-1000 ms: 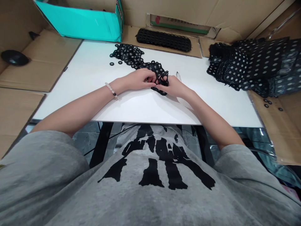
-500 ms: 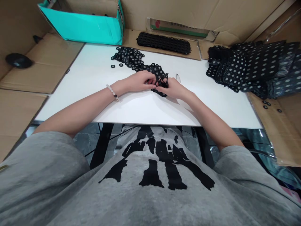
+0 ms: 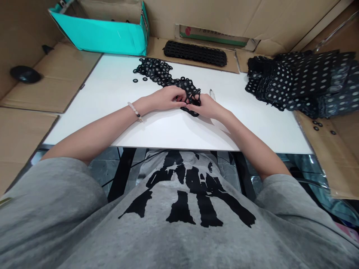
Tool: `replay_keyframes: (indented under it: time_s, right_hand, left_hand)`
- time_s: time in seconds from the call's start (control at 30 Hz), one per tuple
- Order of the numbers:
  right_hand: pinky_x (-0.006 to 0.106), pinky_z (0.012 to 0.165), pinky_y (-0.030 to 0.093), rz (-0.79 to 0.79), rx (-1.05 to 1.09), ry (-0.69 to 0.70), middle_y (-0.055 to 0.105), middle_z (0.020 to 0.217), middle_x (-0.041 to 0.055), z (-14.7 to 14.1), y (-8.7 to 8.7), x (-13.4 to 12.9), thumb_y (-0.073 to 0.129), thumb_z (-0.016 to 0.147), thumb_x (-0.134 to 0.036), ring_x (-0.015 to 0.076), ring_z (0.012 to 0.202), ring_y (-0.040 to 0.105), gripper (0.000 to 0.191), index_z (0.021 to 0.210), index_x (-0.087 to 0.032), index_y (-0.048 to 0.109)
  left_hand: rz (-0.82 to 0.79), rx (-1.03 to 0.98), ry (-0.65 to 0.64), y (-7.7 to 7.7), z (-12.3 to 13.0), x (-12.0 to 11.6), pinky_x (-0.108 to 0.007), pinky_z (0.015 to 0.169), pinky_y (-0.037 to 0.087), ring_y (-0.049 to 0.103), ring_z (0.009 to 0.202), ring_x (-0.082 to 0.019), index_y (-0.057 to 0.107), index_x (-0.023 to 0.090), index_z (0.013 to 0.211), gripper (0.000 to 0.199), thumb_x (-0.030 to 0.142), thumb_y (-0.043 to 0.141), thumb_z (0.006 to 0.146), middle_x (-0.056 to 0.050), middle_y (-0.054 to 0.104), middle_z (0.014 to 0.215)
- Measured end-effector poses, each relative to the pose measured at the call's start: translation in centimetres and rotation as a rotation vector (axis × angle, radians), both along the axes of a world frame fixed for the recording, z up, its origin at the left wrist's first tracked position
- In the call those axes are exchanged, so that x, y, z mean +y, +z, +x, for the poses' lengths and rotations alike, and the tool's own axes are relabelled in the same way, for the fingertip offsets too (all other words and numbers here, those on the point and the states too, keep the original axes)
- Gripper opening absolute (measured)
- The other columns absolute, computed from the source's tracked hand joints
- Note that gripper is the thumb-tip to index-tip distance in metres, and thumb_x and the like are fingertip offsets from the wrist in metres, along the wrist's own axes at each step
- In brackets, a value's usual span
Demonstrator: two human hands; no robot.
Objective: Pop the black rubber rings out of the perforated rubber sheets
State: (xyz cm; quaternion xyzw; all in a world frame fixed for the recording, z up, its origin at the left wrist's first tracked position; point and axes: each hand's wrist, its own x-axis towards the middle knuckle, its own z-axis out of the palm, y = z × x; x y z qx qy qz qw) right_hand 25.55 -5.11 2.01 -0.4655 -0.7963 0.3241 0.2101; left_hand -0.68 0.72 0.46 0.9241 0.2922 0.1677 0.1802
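Observation:
My left hand (image 3: pixel 171 98) and my right hand (image 3: pixel 206 106) meet near the middle of the white table (image 3: pixel 157 130). Between them is a black netted piece (image 3: pixel 192 98) dotted with grey rings, and the fingers of both hands are closed on it. Its lower end hangs just below the fingertips. Behind my left hand, a heap of small black rings (image 3: pixel 154 69) spreads back and to the left. Some of my left fingertips are hidden by the netting. A white pen (image 3: pixel 212 94) lies right behind my right hand.
A turquoise box (image 3: pixel 101 37) stands at the back left. A black mesh strip (image 3: pixel 195 53) lies on cardboard at the back. Stacked dotted black sheets (image 3: pixel 303 82) cover the right side, with several loose rings (image 3: pixel 316 128) near them. A black oval object (image 3: pixel 25 74) is far left.
The view has shifted very slightly, so the box and table sit a little lower. Both hands keep their hold on the netted piece, with hardly any movement.

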Motion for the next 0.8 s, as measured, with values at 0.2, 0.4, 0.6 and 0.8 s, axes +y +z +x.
replay_keyframes:
  time_s: [0.2,0.4,0.6,0.8]
  right_hand:
    - [0.041,0.096,0.056,-0.002,0.010,0.008,0.076,0.097,0.0060,-0.09,-0.05,-0.04,0.081,0.110,-0.039,0.0242,0.095,0.064,0.021,0.106,-0.019,0.077]
    - [0.041,0.097,0.056,0.002,0.009,0.008,0.076,0.097,0.0063,-0.28,0.29,-0.26,0.080,0.110,-0.037,0.0247,0.097,0.064,0.020,0.104,-0.019,0.077]
    - [0.041,0.097,0.057,0.009,0.011,0.017,0.075,0.094,0.0060,-0.21,0.43,-0.31,0.081,0.109,-0.042,0.0254,0.097,0.065,0.023,0.104,-0.019,0.077]
    - [0.042,0.098,0.058,0.036,-0.022,0.024,0.076,0.095,0.0065,-0.17,0.59,-0.25,0.081,0.108,-0.040,0.0264,0.097,0.065,0.022,0.105,-0.019,0.077]
  left_hand:
    - [-0.008,-0.008,0.005,0.10,0.05,-0.12,-0.042,0.097,0.052,0.070,0.097,-0.029,0.083,0.024,0.108,0.019,0.042,0.074,0.109,-0.006,0.074,0.095]
    - [-0.004,0.001,0.003,0.06,0.03,-0.04,-0.042,0.097,0.052,0.070,0.098,-0.029,0.082,0.024,0.108,0.020,0.041,0.074,0.110,-0.006,0.074,0.096]
    - [-0.004,-0.003,-0.001,-0.05,-0.02,0.07,-0.042,0.097,0.052,0.070,0.098,-0.029,0.083,0.024,0.109,0.020,0.042,0.074,0.110,-0.006,0.075,0.097]
    - [0.006,0.005,-0.002,-0.19,-0.06,0.16,-0.042,0.099,0.052,0.072,0.100,-0.029,0.085,0.024,0.114,0.021,0.042,0.074,0.110,-0.007,0.078,0.100]
